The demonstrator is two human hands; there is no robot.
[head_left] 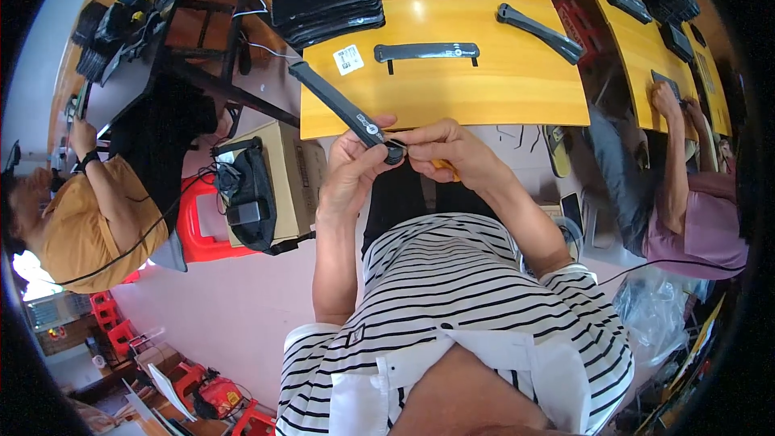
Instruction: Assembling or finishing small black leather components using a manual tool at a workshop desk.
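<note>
My left hand [352, 171] is closed around one end of a long black strap [335, 102] with white print. The strap slants up and left, its far end over the table's front edge. Beside its rounded lower end, my right hand [454, 152] is closed, thumb and finger pinched together at the strap's tip. Part of an orange-handled tool [445, 168] shows under the right fingers; its kind is mostly hidden. On the yellow table [452, 101] lie another black strap [428, 51] with two short tabs and a folded black strap [539, 34] at the right.
Tall stacks of black straps [327, 4] stand at the table's back left, near a white printed label [349, 60]. A cardboard box [286, 186] with a black bag is at my left. One co-worker [105, 210] sits to the left, another [694, 218] to the right.
</note>
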